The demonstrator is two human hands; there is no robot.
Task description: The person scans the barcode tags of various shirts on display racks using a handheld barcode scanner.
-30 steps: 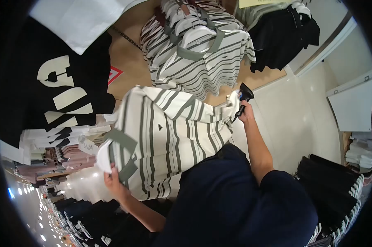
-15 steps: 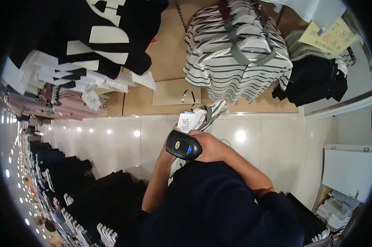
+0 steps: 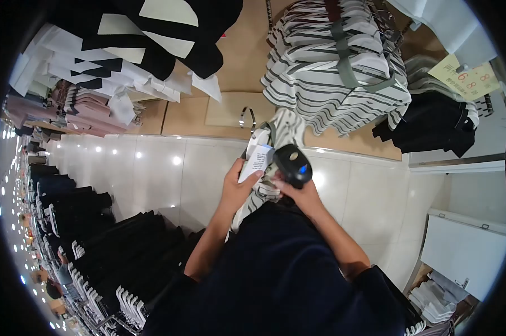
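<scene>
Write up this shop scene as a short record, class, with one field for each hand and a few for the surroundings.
Left hand: holding a white printed tag
Right hand: holding a black scanner with a blue light
Garment between the hands: striped shirt, bunched up
Hanging ahead: row of striped shirts on white hangers
Ahead, to the right: yellow sign above a black garment
Floor: pale, shiny tiles
Tag wording: too small to read

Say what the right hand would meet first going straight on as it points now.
Probably the shirt, bunched at the fingers of the right hand; the tag in the left hand looks next, though depth is unclear.
</scene>
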